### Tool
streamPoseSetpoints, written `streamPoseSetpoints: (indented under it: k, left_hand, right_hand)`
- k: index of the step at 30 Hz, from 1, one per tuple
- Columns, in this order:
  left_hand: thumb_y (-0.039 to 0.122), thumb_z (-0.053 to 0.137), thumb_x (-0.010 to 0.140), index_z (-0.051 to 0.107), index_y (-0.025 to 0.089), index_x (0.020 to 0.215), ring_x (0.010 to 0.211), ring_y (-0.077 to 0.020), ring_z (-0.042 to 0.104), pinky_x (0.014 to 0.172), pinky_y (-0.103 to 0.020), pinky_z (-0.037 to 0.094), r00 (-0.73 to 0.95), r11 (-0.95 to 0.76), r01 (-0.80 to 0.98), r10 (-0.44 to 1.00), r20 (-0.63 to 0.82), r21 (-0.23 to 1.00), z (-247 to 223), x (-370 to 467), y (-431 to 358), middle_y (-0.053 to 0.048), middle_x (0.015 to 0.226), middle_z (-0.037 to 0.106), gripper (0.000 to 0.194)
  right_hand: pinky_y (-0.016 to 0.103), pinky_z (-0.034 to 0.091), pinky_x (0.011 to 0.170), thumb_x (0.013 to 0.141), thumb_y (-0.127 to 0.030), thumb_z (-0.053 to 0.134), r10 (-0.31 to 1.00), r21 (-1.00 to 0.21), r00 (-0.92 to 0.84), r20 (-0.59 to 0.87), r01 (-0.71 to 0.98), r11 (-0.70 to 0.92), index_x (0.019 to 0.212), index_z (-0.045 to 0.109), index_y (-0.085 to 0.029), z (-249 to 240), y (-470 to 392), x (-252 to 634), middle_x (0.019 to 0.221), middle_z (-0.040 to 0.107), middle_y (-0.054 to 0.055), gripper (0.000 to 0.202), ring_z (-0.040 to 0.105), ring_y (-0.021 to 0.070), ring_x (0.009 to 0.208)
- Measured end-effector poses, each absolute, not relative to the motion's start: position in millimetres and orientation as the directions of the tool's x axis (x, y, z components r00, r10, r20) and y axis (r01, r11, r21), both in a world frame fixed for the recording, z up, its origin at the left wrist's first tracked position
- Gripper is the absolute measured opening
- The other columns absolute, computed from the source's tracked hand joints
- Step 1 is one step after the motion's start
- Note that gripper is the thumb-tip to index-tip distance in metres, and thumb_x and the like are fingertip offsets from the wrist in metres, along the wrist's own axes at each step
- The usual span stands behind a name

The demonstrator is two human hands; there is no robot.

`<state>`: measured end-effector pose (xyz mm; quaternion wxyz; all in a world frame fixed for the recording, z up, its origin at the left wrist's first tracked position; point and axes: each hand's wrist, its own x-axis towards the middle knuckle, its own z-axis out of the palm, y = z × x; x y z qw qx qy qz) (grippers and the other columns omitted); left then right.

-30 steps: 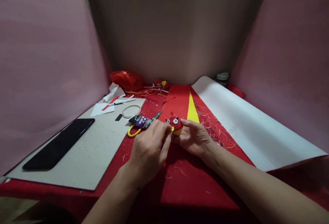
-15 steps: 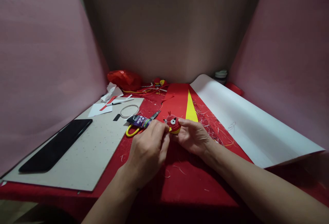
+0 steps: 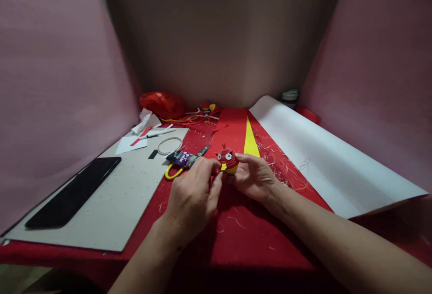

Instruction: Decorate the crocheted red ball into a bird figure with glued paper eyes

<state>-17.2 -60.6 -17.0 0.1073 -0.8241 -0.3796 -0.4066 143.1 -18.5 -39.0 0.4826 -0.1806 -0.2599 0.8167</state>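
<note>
A small red and yellow crocheted bird (image 3: pixel 228 159) with white eyes and a yellow beak is held up between both hands. My right hand (image 3: pixel 254 177) grips its right side, thumb near the top and fingers beneath. At its left side my left hand (image 3: pixel 197 186) has thumb and forefinger closed on the bird's edge near the beak. Just beyond my left hand lie a purple tube (image 3: pixel 181 159) and scissors (image 3: pixel 173 172) with yellow handles, their blades partly hidden by the tube.
A grey board (image 3: pixel 111 204) on the left bears a black phone (image 3: pixel 74 192), a coiled wire ring (image 3: pixel 169 146) and paper scraps. Red sheets (image 3: pixel 232 127), a yellow strip (image 3: pixel 251 141) and a curled white sheet (image 3: pixel 320 159) lie behind and right. Thread bits litter the red cloth (image 3: pixel 256 244).
The bird has turned slightly, so both eyes and the beak show more fully. My left fingers have shifted a little along its left side.
</note>
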Motion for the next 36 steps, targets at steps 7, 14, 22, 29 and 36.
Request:
streamPoseSetpoints:
  k: [7, 14, 22, 29, 36]
  left_hand:
    - [0.011, 0.052, 0.088, 0.054, 0.015, 0.089, 0.069, -0.0127, 0.056, 0.063, -0.023, 0.044, 0.379, -0.694, 0.710, 0.523, 0.763, 0.123, -17, -17, -62, -0.002, 0.078, 0.059, 0.005]
    - [0.010, 0.054, 0.088, 0.056, 0.015, 0.091, 0.074, -0.0119, 0.057, 0.068, -0.022, 0.045, 0.347, -0.713, 0.684, 0.505, 0.790, 0.156, -17, -16, -62, -0.002, 0.081, 0.061, 0.006]
    - [0.011, 0.057, 0.086, 0.059, 0.016, 0.092, 0.071, -0.0112, 0.060, 0.068, -0.023, 0.048, 0.130, -0.632, 0.692, 0.585, 0.801, 0.349, -14, -22, -63, -0.001, 0.081, 0.063, 0.008]
    - [0.022, 0.061, 0.086, 0.065, 0.021, 0.079, 0.053, -0.0074, 0.054, 0.054, -0.020, 0.045, -0.082, -0.472, 0.642, 0.741, 0.666, 0.604, 14, -48, -80, 0.005, 0.061, 0.058, 0.008]
    - [0.020, 0.052, 0.088, 0.057, 0.019, 0.109, 0.082, -0.0171, 0.059, 0.074, -0.031, 0.047, 0.311, -0.505, 0.818, 0.790, 0.528, 0.275, 20, -82, -64, -0.006, 0.098, 0.064, 0.022]
  right_hand:
    - [0.034, 0.048, 0.073, 0.068, -0.021, 0.067, 0.855, -0.570, -0.517, -0.037, -0.692, -0.443, 0.081, 0.069, -0.015, -39, -18, 144, 0.077, 0.071, 0.005, 0.014, 0.059, 0.0192, 0.071]
    - [0.036, 0.049, 0.074, 0.071, -0.024, 0.064, 0.861, -0.600, -0.507, -0.044, -0.675, -0.429, 0.088, 0.067, -0.019, -39, -19, 145, 0.079, 0.069, 0.005, 0.018, 0.058, 0.0200, 0.071]
    - [0.041, 0.048, 0.078, 0.071, -0.029, 0.059, 0.886, -0.697, -0.453, -0.096, -0.605, -0.385, 0.084, 0.063, -0.019, -34, -21, 147, 0.080, 0.065, 0.006, 0.018, 0.056, 0.0208, 0.069]
    - [0.043, 0.048, 0.079, 0.074, -0.032, 0.056, 0.926, -0.739, -0.377, -0.014, -0.620, -0.263, 0.085, 0.061, -0.021, -30, -18, 159, 0.080, 0.063, 0.006, 0.016, 0.056, 0.0228, 0.071]
    - [0.043, 0.047, 0.077, 0.070, -0.035, 0.061, 0.966, -0.740, -0.257, 0.016, -0.653, -0.161, 0.086, 0.060, -0.024, -21, -15, 168, 0.081, 0.062, 0.005, 0.020, 0.053, 0.0222, 0.068]
